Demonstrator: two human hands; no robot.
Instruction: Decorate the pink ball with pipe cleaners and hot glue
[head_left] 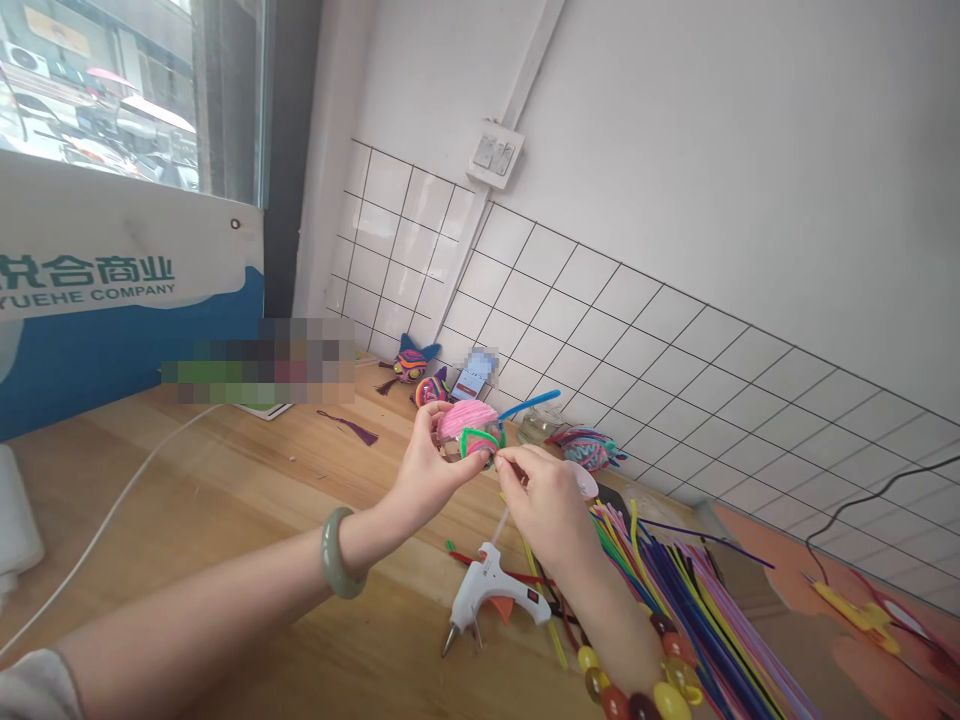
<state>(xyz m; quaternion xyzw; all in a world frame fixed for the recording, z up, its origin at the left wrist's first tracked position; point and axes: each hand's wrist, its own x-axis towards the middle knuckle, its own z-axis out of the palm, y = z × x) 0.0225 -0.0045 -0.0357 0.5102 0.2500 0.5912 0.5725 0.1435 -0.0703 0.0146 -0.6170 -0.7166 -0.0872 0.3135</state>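
A round pink craft piece (469, 418) with a green-edged patch is held up over the wooden table. My left hand (435, 455) wraps round its left side and underside, thumb on the front by the green edge. At its lower right, my right hand (540, 490) has thumb and fingertips pinched together against the edge; whatever is between them is too small to name. From the top right of the piece a blue pipe cleaner (531, 403) sticks out. Below the hands a white glue gun (491, 588) lies on the table.
Many coloured pipe cleaners (697, 600) lie at the right, with yellow-handled scissors (855, 612) beyond. Finished-looking colourful crafts (411, 362), a glass jar (541, 424) and a phone (474, 376) stand by the wall grid. A white cable (112, 510) crosses the left side.
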